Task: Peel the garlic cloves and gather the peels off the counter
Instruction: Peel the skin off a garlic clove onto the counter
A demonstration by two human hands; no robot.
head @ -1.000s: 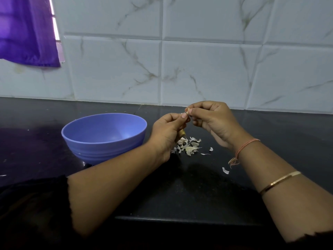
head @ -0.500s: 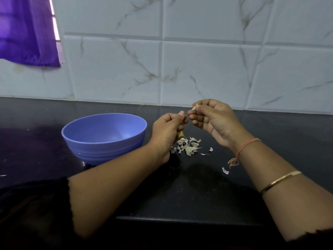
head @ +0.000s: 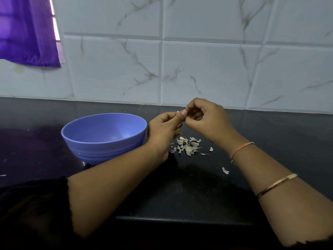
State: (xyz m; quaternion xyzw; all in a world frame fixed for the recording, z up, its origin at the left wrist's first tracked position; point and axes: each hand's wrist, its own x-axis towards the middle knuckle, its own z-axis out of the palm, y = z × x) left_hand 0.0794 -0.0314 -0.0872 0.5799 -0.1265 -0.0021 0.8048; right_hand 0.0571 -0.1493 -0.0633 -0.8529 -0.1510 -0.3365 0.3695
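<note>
My left hand (head: pixel 163 129) and my right hand (head: pixel 207 120) meet fingertip to fingertip above the black counter (head: pixel 180 192). Between them a small garlic clove (head: pixel 178 112) is pinched, mostly hidden by the fingers; only a pale tip shows. Something yellowish (head: pixel 178 131) peeks out under my left palm. A small heap of whitish garlic peels (head: pixel 187 146) lies on the counter just below the hands. One stray peel (head: pixel 225 170) lies nearer to me, under my right wrist.
A blue plastic bowl (head: pixel 103 136) stands left of my left hand, close to the wrist. A marble-tiled wall (head: pixel 198 69) backs the counter. A purple cloth (head: pixel 27 31) hangs at the top left. The counter's front edge (head: pixel 180 218) runs below my forearms.
My right hand's fingers have opened and shifted slightly while working at the clove. Both hands stay in the same place above the peel heap.
</note>
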